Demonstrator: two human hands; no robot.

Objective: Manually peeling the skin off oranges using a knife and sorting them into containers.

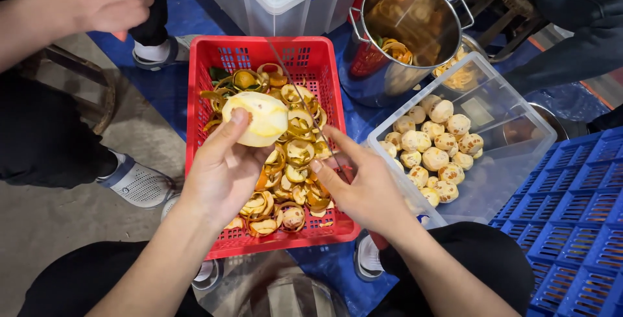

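Left hand (224, 171) gripping peeled fruit (258, 118) over red basket (202, 70) of peels (292, 181), right hand (363, 184) holding thin blade (302, 99)

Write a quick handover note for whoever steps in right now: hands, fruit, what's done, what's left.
Left hand: holds a peeled pale fruit over the red basket.
Right hand: pinches a thin blade beside the fruit.
Done: peels piled in the basket; peeled fruits in the clear tub.
Left: the held fruit is not yet in the tub. No unpeeled fruit in view.
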